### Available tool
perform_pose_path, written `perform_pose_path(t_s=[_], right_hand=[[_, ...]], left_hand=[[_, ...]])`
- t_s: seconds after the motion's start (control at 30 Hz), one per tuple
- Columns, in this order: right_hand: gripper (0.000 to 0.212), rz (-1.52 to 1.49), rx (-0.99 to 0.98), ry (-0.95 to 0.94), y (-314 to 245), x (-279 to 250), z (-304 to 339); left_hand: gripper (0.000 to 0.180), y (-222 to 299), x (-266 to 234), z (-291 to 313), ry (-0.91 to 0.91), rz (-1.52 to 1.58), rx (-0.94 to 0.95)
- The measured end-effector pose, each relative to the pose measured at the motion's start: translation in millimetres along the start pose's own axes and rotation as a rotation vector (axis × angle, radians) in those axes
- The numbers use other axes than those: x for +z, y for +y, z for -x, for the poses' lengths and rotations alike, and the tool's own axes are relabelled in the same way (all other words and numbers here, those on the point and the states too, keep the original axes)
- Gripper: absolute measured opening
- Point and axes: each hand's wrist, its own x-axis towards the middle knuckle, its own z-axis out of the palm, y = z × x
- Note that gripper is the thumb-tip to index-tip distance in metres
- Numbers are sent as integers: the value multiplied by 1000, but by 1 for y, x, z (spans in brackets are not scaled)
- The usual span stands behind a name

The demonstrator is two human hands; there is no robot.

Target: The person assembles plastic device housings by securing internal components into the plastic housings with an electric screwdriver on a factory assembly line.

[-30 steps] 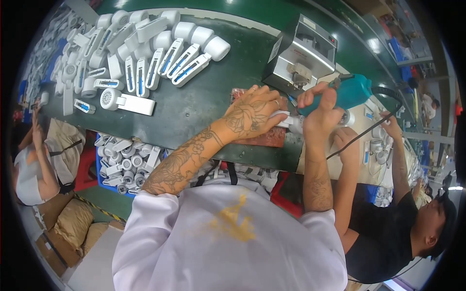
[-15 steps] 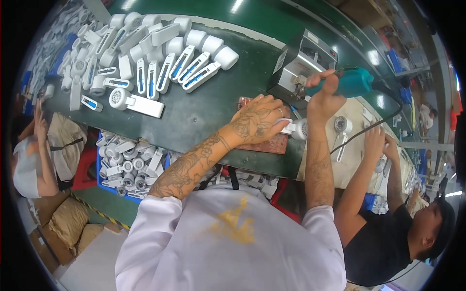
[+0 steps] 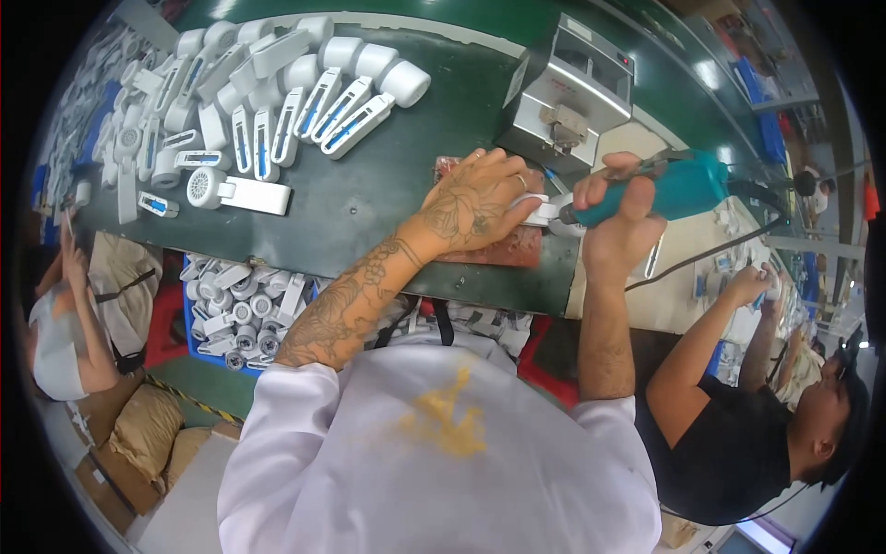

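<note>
My left hand (image 3: 472, 205) is closed over a white handheld fan (image 3: 535, 211), pressing it onto a reddish-brown pad (image 3: 508, 253). Most of the fan's handle is hidden under the palm and fingers. In my right hand (image 3: 620, 229) is a teal electric screwdriver (image 3: 688, 185), gripped round its body. It lies nearly level, its tip pointing left at the fan, close to where the handle joins the head. Whether the tip touches the fan I cannot make out.
Behind the pad stands a grey metal machine (image 3: 572, 97). White fans (image 3: 355, 115), several with blue inside their open handles, crowd the bench's left side. A blue crate (image 3: 192, 323) of fan parts sits below. To the right, a co-worker in black (image 3: 729, 452) handles parts.
My right hand has lowered the screwdriver from beside the machine to the fan, turning its tip toward it. The left hand keeps its hold. The co-worker's hands have moved right.
</note>
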Motion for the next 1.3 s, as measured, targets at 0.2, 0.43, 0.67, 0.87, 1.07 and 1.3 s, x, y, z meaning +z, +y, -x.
perform_pose_path(t_s=[0.2,0.43,0.67,0.87,1.07,1.3], right_hand=[[48,-94,-21,16,6,-2,3],[49,-159,-34,-25,-1,-8,6],[55,-55,25,-3,13,-8,13],[49,-72,8,-8,20,-8,9],[50,-87,0,16,23,-4,7],[51,-394,117,153,8,-31,41]], left_hand=[[26,0,1,1,-17,32,-15],[25,3,1,0,-29,33,-20],[21,4,3,2,0,-9,-6],[20,5,-1,-4,-26,9,-7],[18,2,-6,-6,44,-19,47],[29,25,-15,12,-63,-268,292]])
